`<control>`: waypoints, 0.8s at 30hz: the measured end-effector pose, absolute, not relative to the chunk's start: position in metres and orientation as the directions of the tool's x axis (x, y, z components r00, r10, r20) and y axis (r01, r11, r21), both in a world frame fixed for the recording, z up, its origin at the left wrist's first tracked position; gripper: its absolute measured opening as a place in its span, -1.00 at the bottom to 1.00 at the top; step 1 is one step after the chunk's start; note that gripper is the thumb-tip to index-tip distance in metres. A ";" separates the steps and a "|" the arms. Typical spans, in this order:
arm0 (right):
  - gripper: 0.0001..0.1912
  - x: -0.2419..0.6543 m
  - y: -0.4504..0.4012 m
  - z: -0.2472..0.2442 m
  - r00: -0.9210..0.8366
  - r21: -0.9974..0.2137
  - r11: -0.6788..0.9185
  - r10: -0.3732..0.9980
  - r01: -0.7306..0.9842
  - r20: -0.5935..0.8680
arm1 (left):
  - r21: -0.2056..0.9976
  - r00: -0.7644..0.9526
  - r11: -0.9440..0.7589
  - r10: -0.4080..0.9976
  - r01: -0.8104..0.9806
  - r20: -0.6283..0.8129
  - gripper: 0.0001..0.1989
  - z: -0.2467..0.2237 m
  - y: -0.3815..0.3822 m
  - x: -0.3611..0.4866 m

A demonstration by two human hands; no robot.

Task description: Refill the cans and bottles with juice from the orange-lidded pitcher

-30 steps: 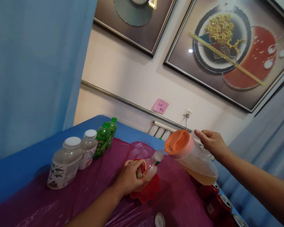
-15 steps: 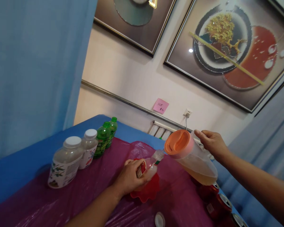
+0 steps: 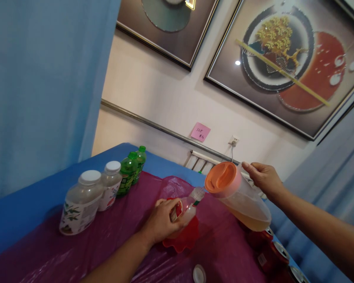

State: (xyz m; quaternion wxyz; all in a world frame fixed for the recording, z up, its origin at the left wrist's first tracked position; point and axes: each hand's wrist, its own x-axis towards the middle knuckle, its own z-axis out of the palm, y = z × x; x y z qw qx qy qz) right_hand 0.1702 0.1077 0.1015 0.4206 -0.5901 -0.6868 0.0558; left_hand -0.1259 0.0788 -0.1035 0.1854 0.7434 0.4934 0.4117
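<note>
My left hand (image 3: 165, 220) is wrapped round a clear bottle (image 3: 190, 208) with a red and white label, tilted with its mouth up to the right. Beneath that bottle a red scalloped dish (image 3: 179, 241) shows in part. My right hand (image 3: 264, 179) grips the handle of a translucent pitcher (image 3: 247, 208) with an orange lid (image 3: 222, 179). The pitcher leans left and its spout end is at the bottle's mouth. Yellowish liquid lies in its lower part. Whether liquid is flowing between them I cannot tell.
Two white-capped jars (image 3: 81, 204) and two green bottles (image 3: 128, 175) stand in a row on the left. Red cans (image 3: 273, 255) line the right edge. A round white cap (image 3: 199, 274) lies in front on the purple plastic sheet (image 3: 112, 243). Blue curtains (image 3: 47, 86) hang at both sides.
</note>
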 end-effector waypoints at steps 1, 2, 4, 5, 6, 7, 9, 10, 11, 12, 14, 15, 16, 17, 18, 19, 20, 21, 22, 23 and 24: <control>-0.32 0.170 0.108 0.102 0.052 -0.573 0.295 0.858 0.765 0.510 | 0.680 0.175 -0.447 0.885 0.581 0.432 -0.73 -0.104 0.079 -0.126; -0.32 0.170 0.108 0.102 0.054 -0.574 0.291 0.860 0.765 0.508 | 0.680 0.174 -0.447 0.885 0.581 0.432 -0.73 -0.105 0.080 -0.126; -0.33 0.170 0.107 0.102 0.064 -0.579 0.284 0.860 0.765 0.506 | 0.683 0.169 -0.441 0.888 0.583 0.428 -0.70 -0.106 0.080 -0.126; -0.33 0.170 0.107 0.102 0.067 -0.581 0.282 0.860 0.764 0.506 | 0.684 0.169 -0.437 0.890 0.584 0.424 -0.69 -0.106 0.080 -0.126; -0.33 0.170 0.107 0.102 0.067 -0.582 0.281 0.861 0.763 0.504 | 0.683 0.170 -0.435 0.891 0.586 0.422 -0.69 -0.107 0.080 -0.126; -0.33 0.170 0.107 0.101 0.066 -0.583 0.282 0.861 0.762 0.504 | 0.682 0.172 -0.436 0.891 0.588 0.421 -0.70 -0.107 0.080 -0.126; -0.34 0.171 0.107 0.101 0.067 -0.585 0.280 0.863 0.761 0.501 | 0.683 0.175 -0.440 0.889 0.584 0.423 -0.70 -0.107 0.081 -0.126; -0.34 0.171 0.107 0.101 0.071 -0.588 0.277 0.864 0.760 0.498 | 0.684 0.178 -0.442 0.888 0.580 0.424 -0.69 -0.108 0.081 -0.127; -0.34 0.171 0.107 0.101 0.075 -0.590 0.272 0.865 0.760 0.496 | 0.685 0.180 -0.444 0.888 0.578 0.424 -0.69 -0.109 0.082 -0.127; -0.34 0.171 0.107 0.101 0.077 -0.590 0.268 0.866 0.761 0.493 | 0.687 0.181 -0.445 0.887 0.575 0.424 -0.68 -0.110 0.082 -0.127; -0.34 0.170 0.107 0.101 0.076 -0.589 0.265 0.869 0.763 0.490 | 0.690 0.180 -0.446 0.887 0.570 0.425 -0.65 -0.112 0.084 -0.127; -0.34 0.170 0.106 0.102 0.074 -0.587 0.265 0.869 0.765 0.489 | 0.691 0.176 -0.444 0.888 0.570 0.426 -0.63 -0.114 0.085 -0.127; -0.34 0.170 0.106 0.102 0.072 -0.584 0.266 0.869 0.767 0.490 | 0.693 0.172 -0.442 0.888 0.570 0.426 -0.61 -0.115 0.085 -0.127; -0.34 0.169 0.106 0.102 0.072 -0.581 0.267 0.867 0.769 0.494 | 0.694 0.168 -0.440 0.889 0.570 0.425 -0.58 -0.115 0.086 -0.127; -0.34 0.169 0.106 0.103 0.071 -0.578 0.270 0.865 0.770 0.498 | 0.694 0.167 -0.437 0.890 0.571 0.423 -0.57 -0.116 0.086 -0.127; -0.34 0.169 0.105 0.103 0.069 -0.574 0.272 0.863 0.772 0.501 | 0.693 0.169 -0.436 0.891 0.574 0.421 -0.57 -0.115 0.086 -0.127; -0.34 0.169 0.105 0.103 0.067 -0.572 0.275 0.861 0.773 0.504 | 0.692 0.172 -0.436 0.892 0.576 0.419 -0.59 -0.115 0.086 -0.126; -0.34 0.169 0.105 0.103 0.065 -0.573 0.278 0.861 0.771 0.505 | 0.691 0.176 -0.438 0.891 0.576 0.418 -0.61 -0.114 0.085 -0.126; -0.34 0.169 0.105 0.103 0.063 -0.574 0.280 0.861 0.769 0.504 | 0.690 0.180 -0.440 0.890 0.575 0.418 -0.62 -0.114 0.085 -0.126; -0.34 0.169 0.106 0.103 0.062 -0.577 0.280 0.862 0.768 0.502 | 0.689 0.186 -0.443 0.890 0.574 0.417 -0.63 -0.113 0.085 -0.126; -0.34 0.170 0.106 0.102 0.062 -0.579 0.280 0.864 0.766 0.500 | 0.689 0.189 -0.444 0.889 0.572 0.416 -0.65 -0.113 0.084 -0.126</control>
